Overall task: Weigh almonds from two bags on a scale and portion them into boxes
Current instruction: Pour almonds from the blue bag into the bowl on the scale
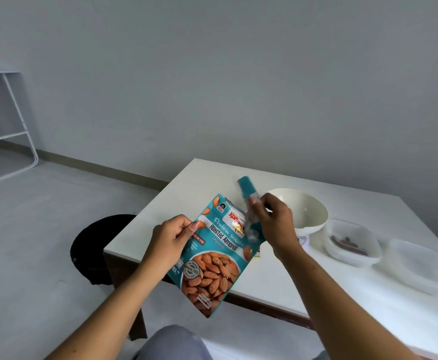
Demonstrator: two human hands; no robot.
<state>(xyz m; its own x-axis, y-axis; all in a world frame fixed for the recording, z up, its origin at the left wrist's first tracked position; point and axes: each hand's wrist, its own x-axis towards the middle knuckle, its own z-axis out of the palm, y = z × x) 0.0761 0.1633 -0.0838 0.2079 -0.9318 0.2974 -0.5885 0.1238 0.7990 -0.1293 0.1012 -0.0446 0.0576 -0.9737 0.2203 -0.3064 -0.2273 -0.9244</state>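
White table (277, 276) beside grey wall (238, 74). Left hand (172, 236) clamps almond bag (210, 258) at 9 o'clock; right hand (272, 219) pinches its torn strip (246, 193) at 1 o'clock.

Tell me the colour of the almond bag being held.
Teal, with brown almonds pictured on the front of the almond bag; seen clearly in the head view.

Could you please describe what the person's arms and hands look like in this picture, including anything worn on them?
Both forearms are bare as far as the picture shows: no sleeves, watch or bracelets in view. The left hand has long, shaped fingernails with a pale pinkish finish. The right hand shows no rings or gloves; its nails are too blurred to judge.
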